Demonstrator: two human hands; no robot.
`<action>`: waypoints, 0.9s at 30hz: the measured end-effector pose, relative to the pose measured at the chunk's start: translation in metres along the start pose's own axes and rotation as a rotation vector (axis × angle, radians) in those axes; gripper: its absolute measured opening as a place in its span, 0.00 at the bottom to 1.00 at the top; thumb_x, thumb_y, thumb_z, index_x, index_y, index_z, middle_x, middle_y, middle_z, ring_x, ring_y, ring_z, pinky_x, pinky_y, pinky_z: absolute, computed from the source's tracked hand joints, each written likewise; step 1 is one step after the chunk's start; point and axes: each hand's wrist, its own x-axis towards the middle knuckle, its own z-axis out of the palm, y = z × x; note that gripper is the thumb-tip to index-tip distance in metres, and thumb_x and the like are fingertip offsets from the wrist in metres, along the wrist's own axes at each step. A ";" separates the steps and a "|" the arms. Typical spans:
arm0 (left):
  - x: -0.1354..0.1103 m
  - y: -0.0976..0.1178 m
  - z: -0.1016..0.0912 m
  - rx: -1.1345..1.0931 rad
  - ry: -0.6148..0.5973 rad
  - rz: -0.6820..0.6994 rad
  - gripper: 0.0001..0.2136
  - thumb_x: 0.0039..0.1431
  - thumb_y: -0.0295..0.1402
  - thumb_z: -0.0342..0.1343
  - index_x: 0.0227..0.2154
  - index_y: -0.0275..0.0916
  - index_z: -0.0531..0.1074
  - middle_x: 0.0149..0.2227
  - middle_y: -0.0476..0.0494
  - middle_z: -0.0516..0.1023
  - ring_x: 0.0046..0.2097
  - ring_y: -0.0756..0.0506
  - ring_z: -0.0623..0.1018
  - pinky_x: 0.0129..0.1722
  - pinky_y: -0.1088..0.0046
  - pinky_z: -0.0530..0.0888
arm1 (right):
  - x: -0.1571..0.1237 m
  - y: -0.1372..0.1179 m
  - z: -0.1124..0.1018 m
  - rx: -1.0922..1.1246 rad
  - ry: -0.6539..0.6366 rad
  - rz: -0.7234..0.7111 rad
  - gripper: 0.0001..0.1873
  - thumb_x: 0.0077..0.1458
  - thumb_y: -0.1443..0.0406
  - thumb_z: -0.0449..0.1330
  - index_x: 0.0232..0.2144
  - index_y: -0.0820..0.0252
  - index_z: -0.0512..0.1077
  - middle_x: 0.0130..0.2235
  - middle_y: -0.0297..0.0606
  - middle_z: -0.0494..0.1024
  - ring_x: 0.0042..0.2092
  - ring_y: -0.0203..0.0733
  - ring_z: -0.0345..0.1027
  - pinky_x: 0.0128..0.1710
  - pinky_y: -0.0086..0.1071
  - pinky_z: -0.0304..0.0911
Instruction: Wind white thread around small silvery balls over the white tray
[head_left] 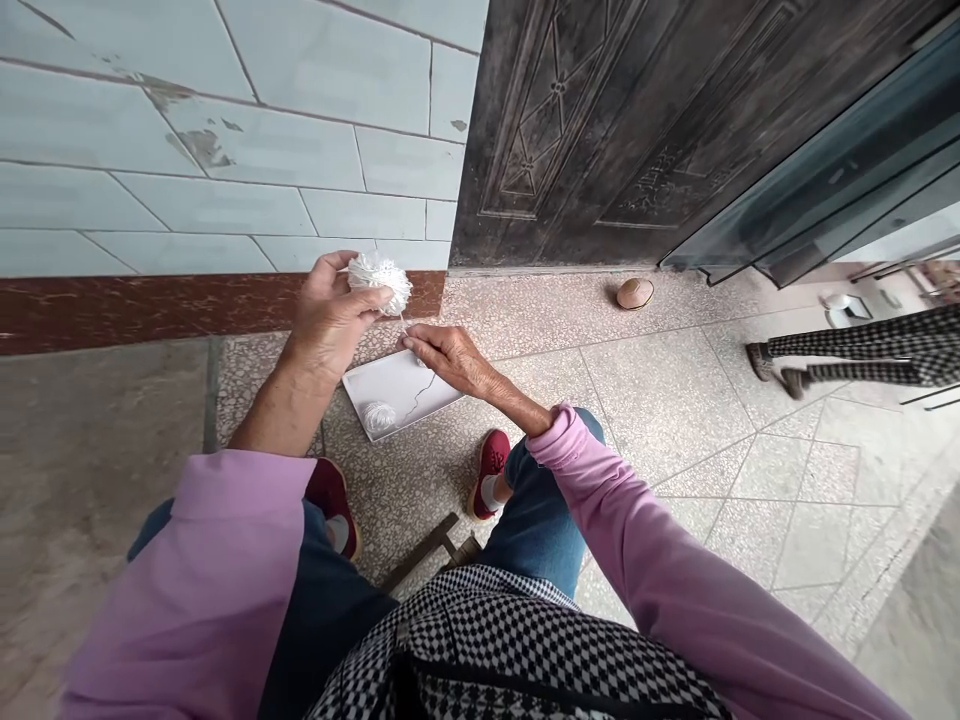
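My left hand (330, 315) holds up a fluffy white ball of yarn (380, 282), thumb across its front and the other fingers behind it. Just below and to the right, my right hand (450, 358) pinches a white strand (403, 324) that runs down from the ball. Under both hands a shallow white tray (390, 380) lies on the floor. A second white yarn ball (379, 416) sits in its near left corner, and a thin dark line crosses the tray. My right hand covers part of the tray's right side.
A pinkish rounded object (635, 293) lies on the speckled floor near the dark carved door (555, 130). At the right, another person's checked trouser legs (862, 350) show. A tiled wall (225, 140) stands ahead; a wooden stool part (424, 555) shows between my legs.
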 end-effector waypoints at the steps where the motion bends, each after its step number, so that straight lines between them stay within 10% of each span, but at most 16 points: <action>1: -0.001 -0.003 0.000 0.021 0.002 0.025 0.35 0.40 0.33 0.86 0.51 0.49 0.76 0.50 0.48 0.88 0.56 0.37 0.86 0.52 0.61 0.85 | -0.002 -0.005 0.001 0.007 -0.012 -0.003 0.28 0.76 0.59 0.84 0.30 0.51 0.72 0.34 0.35 0.75 0.43 0.50 0.72 0.45 0.38 0.66; 8: -0.011 -0.009 0.005 0.319 -0.100 0.105 0.36 0.40 0.33 0.92 0.50 0.47 0.77 0.49 0.46 0.89 0.50 0.38 0.87 0.47 0.65 0.82 | 0.001 -0.019 -0.024 0.030 0.064 -0.068 0.26 0.78 0.49 0.83 0.33 0.52 0.79 0.34 0.35 0.77 0.43 0.48 0.69 0.44 0.38 0.66; 18: -0.027 0.004 0.012 0.220 -0.520 -0.245 0.28 0.55 0.39 0.88 0.56 0.43 0.87 0.46 0.46 0.91 0.52 0.35 0.90 0.48 0.59 0.82 | 0.018 0.008 -0.051 0.138 0.303 -0.047 0.39 0.74 0.50 0.87 0.25 0.49 0.65 0.30 0.31 0.60 0.39 0.45 0.55 0.41 0.40 0.59; 27: -0.025 0.001 0.021 0.129 -0.449 -0.339 0.31 0.48 0.39 0.91 0.56 0.47 0.90 0.49 0.41 0.93 0.48 0.35 0.91 0.48 0.60 0.88 | 0.028 0.022 -0.053 0.235 0.268 0.049 0.39 0.74 0.47 0.87 0.29 0.47 0.62 0.28 0.27 0.58 0.37 0.44 0.54 0.37 0.38 0.57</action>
